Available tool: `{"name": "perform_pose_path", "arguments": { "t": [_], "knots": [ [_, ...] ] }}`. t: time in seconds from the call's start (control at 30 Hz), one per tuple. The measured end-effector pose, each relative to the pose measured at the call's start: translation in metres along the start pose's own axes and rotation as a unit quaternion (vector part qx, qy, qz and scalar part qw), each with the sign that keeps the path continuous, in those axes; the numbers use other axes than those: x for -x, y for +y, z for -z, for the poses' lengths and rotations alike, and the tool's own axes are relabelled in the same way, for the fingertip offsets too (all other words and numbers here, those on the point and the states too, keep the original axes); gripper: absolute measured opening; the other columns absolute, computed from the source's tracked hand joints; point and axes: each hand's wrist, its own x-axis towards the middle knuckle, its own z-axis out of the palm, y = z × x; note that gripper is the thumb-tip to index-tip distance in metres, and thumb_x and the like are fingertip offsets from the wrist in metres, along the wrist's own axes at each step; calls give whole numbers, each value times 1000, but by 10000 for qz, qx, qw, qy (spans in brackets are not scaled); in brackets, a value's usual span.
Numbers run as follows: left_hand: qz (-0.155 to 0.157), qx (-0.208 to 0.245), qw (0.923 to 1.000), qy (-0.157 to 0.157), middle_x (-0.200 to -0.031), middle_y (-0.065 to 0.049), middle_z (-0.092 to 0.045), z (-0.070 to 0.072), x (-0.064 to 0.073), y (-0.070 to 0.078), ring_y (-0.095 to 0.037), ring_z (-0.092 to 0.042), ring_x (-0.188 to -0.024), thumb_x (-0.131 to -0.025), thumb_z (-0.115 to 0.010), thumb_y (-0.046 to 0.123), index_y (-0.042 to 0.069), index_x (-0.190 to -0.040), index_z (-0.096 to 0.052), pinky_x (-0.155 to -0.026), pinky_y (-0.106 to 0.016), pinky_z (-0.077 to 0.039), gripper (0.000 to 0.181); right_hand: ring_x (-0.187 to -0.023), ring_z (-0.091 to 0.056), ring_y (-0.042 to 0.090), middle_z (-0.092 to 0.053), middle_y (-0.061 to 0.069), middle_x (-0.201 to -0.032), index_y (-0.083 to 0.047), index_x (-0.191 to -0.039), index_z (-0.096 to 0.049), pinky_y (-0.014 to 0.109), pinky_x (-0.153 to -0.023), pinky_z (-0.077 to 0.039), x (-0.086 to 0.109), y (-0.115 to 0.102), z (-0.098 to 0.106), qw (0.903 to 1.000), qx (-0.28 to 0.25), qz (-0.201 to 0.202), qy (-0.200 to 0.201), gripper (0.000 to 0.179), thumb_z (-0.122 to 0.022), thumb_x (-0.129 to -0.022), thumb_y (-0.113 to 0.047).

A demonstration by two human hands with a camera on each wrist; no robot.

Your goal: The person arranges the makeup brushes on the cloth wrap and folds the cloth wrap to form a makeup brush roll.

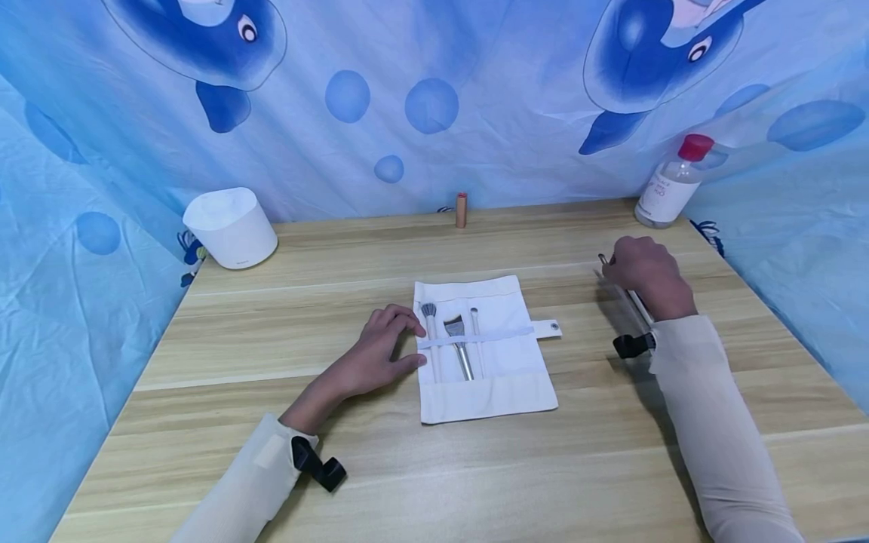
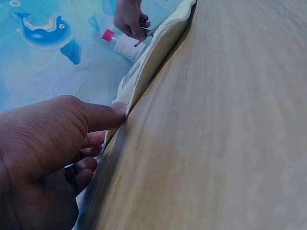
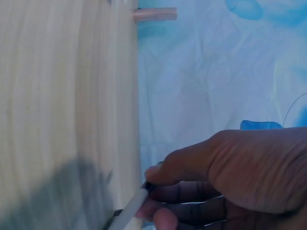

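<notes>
Head view: fingers of the right hand [image 1: 648, 275] pinch a pale-handled brush [image 3: 128, 211] over the desk [image 1: 475, 483], those of the left hand [image 1: 383, 343] resting loosely on the white pouch [image 1: 516, 394] at centre. Moving brushes appears the step underway, the next move likely needing a steady pinch (one pouch, one brush held, three strapped brushes [image 1: 463, 354]).

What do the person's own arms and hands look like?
The left sleeve and right sleeve are long, plain and off-white. A black fitting is at the left sleeve's end, another black fitting at the right's. The left hand and right hand wear no gloves.
</notes>
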Motion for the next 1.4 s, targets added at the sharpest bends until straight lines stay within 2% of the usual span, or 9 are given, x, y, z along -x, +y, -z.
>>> {"name": "perform_pose_path", "arguments": {
  "t": [0.13,0.33,0.53,0.67,0.8,0.97,1.07,1.2,1.4],
  "knots": [
    [4,19,10000,2,-136,-2,-44,0,0,-1,-26,-35,-122,-90,-77,26,15,-113,-60,-106,-45,-27,31,-55,-46,24,-46,5,-58,-6,-66,-57,37,-51,-37,1,-5,3,9987,-129,113,473,32,-56,-96,-16],
    [-1,31,10000,5,-136,-1,-44,0,1,-2,-25,-35,-121,-90,-77,26,16,-113,-60,-106,-45,-27,31,-69,-53,30,-59,14,-81,-1,-94,-63,41,-56,-42,-1,-15,7,9904,-645,282,1193,22,-57,-99,-22],
    [1,31,10000,18,-136,-1,-44,1,1,-2,-25,-35,-121,-90,-77,26,16,-114,-60,-106,-45,-27,31,-77,-54,33,-61,19,-93,0,-107,-61,43,-59,-45,1,-27,11,9806,-1017,366,1634,29,-54,-102,-27],
    [4,15,10000,16,-136,-1,-44,2,1,-2,-24,-35,-122,-90,-77,26,16,-114,-60,-106,-45,-26,31,-84,-57,33,-63,20,-99,1,-112,-62,45,-67,-46,3,-37,13,9698,-1251,631,1998,32,-54,-102,-29],
    [10,22,10000,26,-137,-1,-44,3,1,-1,-24,-35,-122,-90,-77,26,16,-114,-60,-106,-44,-27,31,-87,-60,29,-66,16,-100,-1,-112,-64,42,-72,-46,5,-48,14,9530,-1606,1061,2340,32,-55,-102,-30],
    [-2,59,10000,37,-137,-2,-44,3,1,-1,-25,-35,-122,-90,-78,25,15,-114,-60,-105,-45,-27,31,-85,-64,22,-68,9,-100,-5,-119,-63,29,-67,-49,10,-64,14,9376,-2232,1384,2281,34,-56,-102,-34],
    [-32,77,10000,0,-137,-1,-44,2,1,-1,-25,-35,-122,-90,-77,26,15,-114,-60,-105,-45,-26,32,-79,-68,21,-70,8,-98,-6,-120,-62,23,-61,-51,13,-73,13,9247,-2680,1602,2178,33,-59,-101,-33],
    [-64,93,9999,-21,-136,-1,-44,1,0,-2,-25,-35,-122,-91,-77,26,14,-114,-60,-105,-45,-26,31,-74,-68,22,-70,8,-93,-7,-121,-61,26,-60,-54,15,-86,7,9110,-3126,1910,1894,30,-61,-101,-30],
    [-29,106,9999,-26,-136,-1,-44,1,0,-2,-24,-35,-121,-90,-77,27,15,-113,-60,-105,-45,-26,31,-72,-69,24,-71,8,-89,-9,-120,-59,32,-63,-56,9,-103,-10,8973,-3571,2270,1260,27,-63,-100,-27]
  ]
}}
